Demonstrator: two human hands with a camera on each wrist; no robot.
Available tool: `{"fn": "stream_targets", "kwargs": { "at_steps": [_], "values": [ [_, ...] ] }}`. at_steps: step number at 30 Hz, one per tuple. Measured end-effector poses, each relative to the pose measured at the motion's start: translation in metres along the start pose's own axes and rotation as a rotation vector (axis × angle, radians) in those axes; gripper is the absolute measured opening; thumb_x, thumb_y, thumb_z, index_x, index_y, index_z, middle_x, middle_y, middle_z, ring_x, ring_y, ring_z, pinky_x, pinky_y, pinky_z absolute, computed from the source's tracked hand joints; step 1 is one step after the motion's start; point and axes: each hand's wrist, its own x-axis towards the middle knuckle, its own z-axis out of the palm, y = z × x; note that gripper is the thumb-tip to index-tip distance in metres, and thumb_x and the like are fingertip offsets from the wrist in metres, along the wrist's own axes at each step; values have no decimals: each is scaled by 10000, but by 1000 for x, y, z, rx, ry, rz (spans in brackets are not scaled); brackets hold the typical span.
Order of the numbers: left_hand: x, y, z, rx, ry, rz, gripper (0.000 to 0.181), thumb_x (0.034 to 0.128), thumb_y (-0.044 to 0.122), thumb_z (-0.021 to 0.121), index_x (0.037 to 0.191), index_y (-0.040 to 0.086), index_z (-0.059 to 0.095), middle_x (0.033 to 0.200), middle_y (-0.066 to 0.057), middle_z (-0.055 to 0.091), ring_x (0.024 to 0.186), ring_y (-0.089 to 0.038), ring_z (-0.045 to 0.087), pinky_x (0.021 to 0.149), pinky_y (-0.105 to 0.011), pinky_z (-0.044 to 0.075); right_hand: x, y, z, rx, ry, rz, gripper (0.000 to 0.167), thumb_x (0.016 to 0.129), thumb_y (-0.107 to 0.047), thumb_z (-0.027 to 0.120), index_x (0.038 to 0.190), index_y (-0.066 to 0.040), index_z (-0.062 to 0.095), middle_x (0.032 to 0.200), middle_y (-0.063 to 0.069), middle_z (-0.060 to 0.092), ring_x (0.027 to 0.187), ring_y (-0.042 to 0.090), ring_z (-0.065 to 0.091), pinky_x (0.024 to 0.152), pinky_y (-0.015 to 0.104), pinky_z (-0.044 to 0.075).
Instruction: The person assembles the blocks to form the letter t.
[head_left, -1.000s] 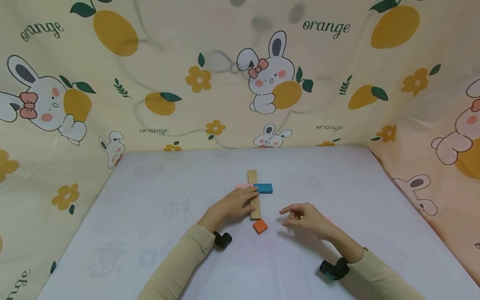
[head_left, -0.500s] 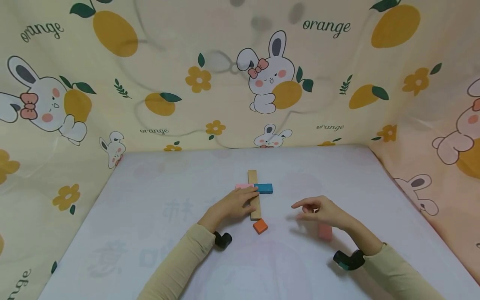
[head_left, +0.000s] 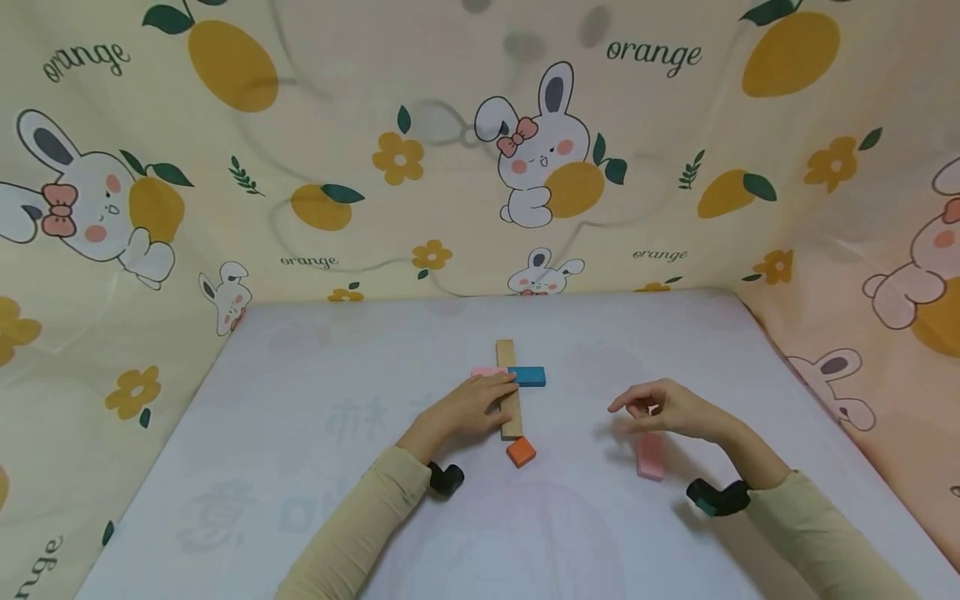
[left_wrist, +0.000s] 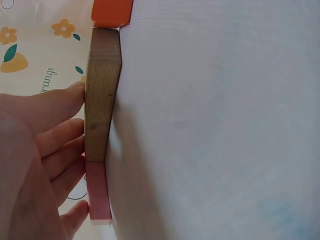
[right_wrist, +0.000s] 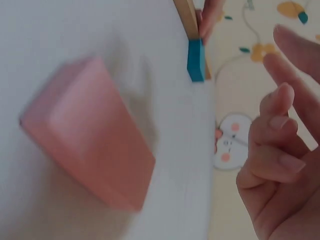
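My left hand (head_left: 467, 407) rests over a line of wooden blocks near the middle of the table. Its fingers and thumb touch a natural-wood block (left_wrist: 101, 100) and a pale pink block (left_wrist: 98, 192) in the left wrist view. To the right of the fingertips lies a blue block (head_left: 529, 377), making a cross with the wood and pink ones. An orange block (head_left: 521, 452) sits turned at the near end of the wood. Holding nothing, my right hand (head_left: 678, 410) hovers above a separate pink block (right_wrist: 100, 135), its index finger extended and its other fingers bent.
A white tabletop (head_left: 300, 483) with faint printed marks lies under everything. Behind it and at its sides hangs a cream cloth (head_left: 420, 208) with rabbits and oranges. Black wrist cameras (head_left: 717, 497) jut out below both forearms.
My right hand has moved right and slightly away from me, uncovering the separate pink block beneath it. The left hand and the other blocks have stayed in place.
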Motion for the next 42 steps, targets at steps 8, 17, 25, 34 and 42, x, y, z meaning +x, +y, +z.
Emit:
{"fn": "stream_targets", "kwargs": {
  "at_steps": [8, 17, 25, 34, 42],
  "values": [
    [-1, 0, 0, 1, -7, -19, 559, 998, 347, 498, 1491, 118, 368, 1593, -50, 319, 1495, -213, 285, 1248, -419, 219, -9, 19, -17, 31, -108, 12, 249, 864, 5, 652, 1090, 106, 625, 726, 67, 403, 704, 29, 444, 548, 216, 388],
    [-1, 0, 0, -5, 7, -20, 552, 995, 347, 506, 1484, 124, 383, 1592, -50, 322, 1492, -214, 292, 1243, -424, 229, -17, 34, -25, 53, -161, 47, 285, 873, -12, 642, 1129, 106, 608, 740, 79, 405, 726, 49, 461, 577, 230, 391],
    [0, 0, 1, -2, 0, -13, 552, 993, 337, 510, 1481, 109, 387, 1586, -56, 334, 1488, -225, 300, 1240, -429, 236, -23, 47, -27, 139, -224, 96, 341, 870, 8, 625, 1181, 137, 576, 727, 80, 340, 693, 117, 413, 563, 236, 345],
    [-1, 1, 0, -9, 4, -5, 539, 994, 325, 508, 1471, 96, 402, 1582, -52, 344, 1488, -229, 302, 1236, -445, 240, -26, 65, -25, 263, -317, 51, 427, 871, 56, 606, 1262, 184, 492, 794, 197, 281, 682, 168, 337, 556, 267, 314],
    [0, 1, -1, -6, -2, -8, 546, 997, 335, 499, 1474, 91, 394, 1587, -44, 332, 1494, -226, 288, 1241, -440, 229, -26, 70, -25, 314, -366, 67, 469, 864, 71, 595, 1290, 200, 448, 797, 219, 233, 651, 208, 271, 539, 261, 287]
  ]
}}
